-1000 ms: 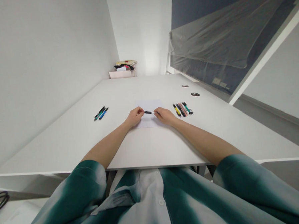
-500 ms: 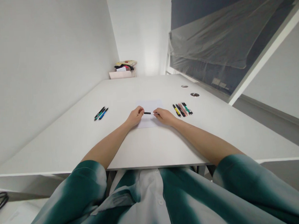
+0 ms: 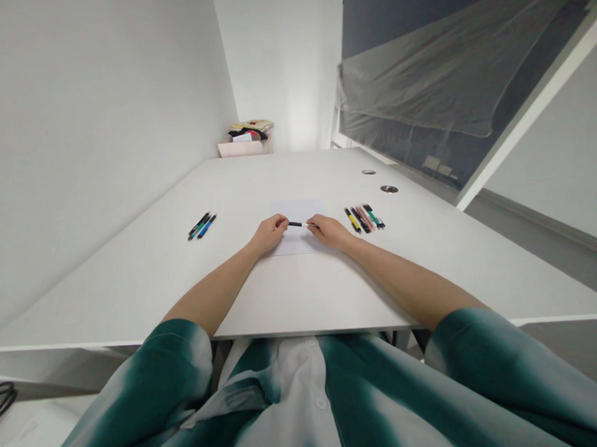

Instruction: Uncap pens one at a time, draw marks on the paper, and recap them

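Observation:
A slim black and white pen [image 3: 295, 224] lies level between my two hands, above a sheet of white paper [image 3: 299, 245]. Its black end is pinched in the fingers of my left hand [image 3: 271, 231]. The white end sits in the closed fingertips of my right hand [image 3: 327, 230]. Both ends are partly hidden by the fingers. To the right of my right hand lies a row of several pens, among them a yellow pen [image 3: 352, 220] and a green pen [image 3: 371, 216]. Off to the left are a blue pen [image 3: 206, 227] and darker pens [image 3: 198, 225] beside it.
The white table [image 3: 131, 285] runs to the far wall, where a pale pink box [image 3: 242, 149] holds folded items. Two round metal-rimmed fittings [image 3: 389, 189] are set in the table at the right. A dark panel with plastic sheeting [image 3: 421, 83] stands along the right side.
My left hand has shifted very slightly right and up with the pen. Otherwise the hands, the paper and the other pens look the same.

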`<state>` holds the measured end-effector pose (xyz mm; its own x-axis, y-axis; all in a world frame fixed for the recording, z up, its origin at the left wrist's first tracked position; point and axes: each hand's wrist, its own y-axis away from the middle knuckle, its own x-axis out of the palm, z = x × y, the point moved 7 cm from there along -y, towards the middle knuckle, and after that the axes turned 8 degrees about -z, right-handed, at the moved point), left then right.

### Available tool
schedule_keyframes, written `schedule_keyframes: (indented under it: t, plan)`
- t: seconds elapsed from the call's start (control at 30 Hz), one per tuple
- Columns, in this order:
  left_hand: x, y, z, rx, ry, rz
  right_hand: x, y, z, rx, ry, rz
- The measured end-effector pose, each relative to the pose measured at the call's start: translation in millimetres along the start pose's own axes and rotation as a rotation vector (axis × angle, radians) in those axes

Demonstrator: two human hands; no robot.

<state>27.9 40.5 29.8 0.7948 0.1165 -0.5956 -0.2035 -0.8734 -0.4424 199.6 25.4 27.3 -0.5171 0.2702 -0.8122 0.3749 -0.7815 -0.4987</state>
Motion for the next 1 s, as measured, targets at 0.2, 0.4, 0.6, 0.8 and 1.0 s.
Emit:
schedule_keyframes:
  t: [0.2, 0.4, 0.6, 0.8, 1.0]
  plan:
    - [-0.2, -0.2, -3.3, 0.022, 0.046, -0.033, -0.2, 0.3, 0.3, 0.002, 0.005, -0.003]
    - [0.7, -5.0, 4.4, -0.022, 0.068, -0.022, 1.1, -0.2, -3.2, 0.0, 0.015, -0.007]
    - [1.9, -4.2, 8.9, -0.056, 0.107, 0.012, 1.8, -0.6, -4.1, -0.001, 0.007, -0.014]
    - [-2.8, -3.5, 9.4, -0.082, 0.166, -0.028, 0.0, 0.0, -2.6, 0.017, 0.015, -0.016]
    - [-7.8, -6.2, 20.0, -0.183, 0.331, -0.128, -2.5, 0.0, -3.2, 0.054, 0.039, 0.0]
